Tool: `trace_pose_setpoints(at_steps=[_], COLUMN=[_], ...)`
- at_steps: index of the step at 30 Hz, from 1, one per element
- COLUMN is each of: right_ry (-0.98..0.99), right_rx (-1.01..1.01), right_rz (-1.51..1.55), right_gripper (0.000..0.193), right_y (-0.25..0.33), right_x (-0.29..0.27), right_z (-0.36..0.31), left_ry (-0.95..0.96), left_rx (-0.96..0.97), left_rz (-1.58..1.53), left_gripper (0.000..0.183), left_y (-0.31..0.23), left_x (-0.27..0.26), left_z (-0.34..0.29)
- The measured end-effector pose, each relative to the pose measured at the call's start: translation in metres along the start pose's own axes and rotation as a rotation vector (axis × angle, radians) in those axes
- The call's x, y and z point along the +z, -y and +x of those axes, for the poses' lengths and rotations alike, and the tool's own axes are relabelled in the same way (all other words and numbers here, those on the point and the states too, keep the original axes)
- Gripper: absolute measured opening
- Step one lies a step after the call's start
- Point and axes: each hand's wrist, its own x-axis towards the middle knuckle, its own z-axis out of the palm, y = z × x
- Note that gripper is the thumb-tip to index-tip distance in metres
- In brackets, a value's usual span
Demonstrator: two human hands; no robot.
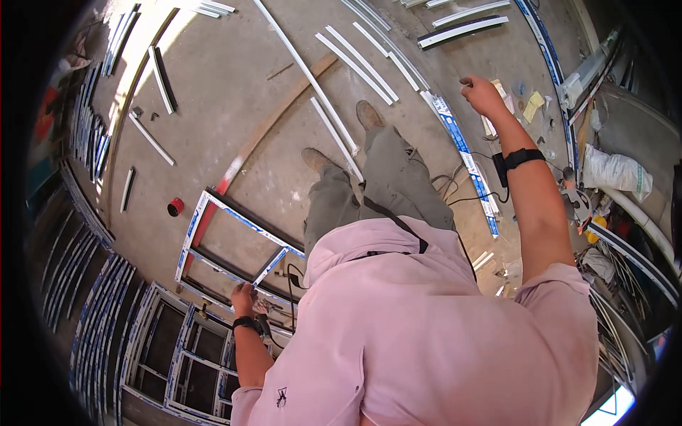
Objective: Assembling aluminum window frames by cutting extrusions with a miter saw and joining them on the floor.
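Note:
My left hand (243,299) hangs at my left side, fingers curled, by the near edge of a white window frame (186,241) with blue-printed film. The picture does not settle whether it touches the frame or holds anything. Out to the front right, my right hand (482,97) is raised above the floor with its fingers bent inward; anything inside them is hidden. Nearest below it lies a long profile (458,145) in blue and white film. Dark bands with small devices and cables circle both wrists.
Long white profiles (302,64) lie on the concrete ahead, near my boots. Several film-covered profiles (96,319) and another frame (170,355) stand at the left. A red roll (175,206) sits by the frame. At the right are a power tool (577,202), cables and a white sack (616,172).

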Motion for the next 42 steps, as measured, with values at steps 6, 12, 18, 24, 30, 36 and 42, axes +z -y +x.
trace_pose_setpoints(at_steps=[6, 12, 18, 24, 30, 36, 42], right_ry=[0.024, -0.002, -0.064, -0.043, -0.18, -0.106, -0.135], right_rx=[0.073, 0.155, 0.237, 0.405, 0.597, 0.645, 0.688], right_rz=[0.006, -0.031, -0.008, -0.035, 0.19, 0.243, 0.562], right_gripper=[0.041, 0.039, 0.039, 0.047, 0.047, 0.043, 0.031], right_y=[-0.03, -0.023, -0.058, -0.086, -0.121, -0.123, -0.132], right_x=[-0.004, -0.011, 0.015, 0.042, 0.075, 0.082, 0.082], right_z=[0.09, 0.195, 0.298, 0.378, 0.449, 0.47, 0.475], left_ry=[-0.028, 0.058, 0.074, 0.019, 0.026, 0.071, 0.051], left_rx=[0.052, 0.028, -0.006, -0.095, -0.198, -0.21, -0.168], left_rz=[-0.016, 0.111, 0.112, 0.158, 0.22, 0.26, 0.221], left_gripper=[0.032, 0.028, 0.025, 0.022, 0.028, 0.029, 0.024], left_y=[-0.065, -0.153, -0.218, -0.243, -0.254, -0.274, -0.293], left_x=[0.018, 0.121, 0.163, 0.16, 0.178, 0.202, 0.217], left_z=[-0.072, -0.137, -0.157, -0.152, -0.136, -0.119, -0.107])
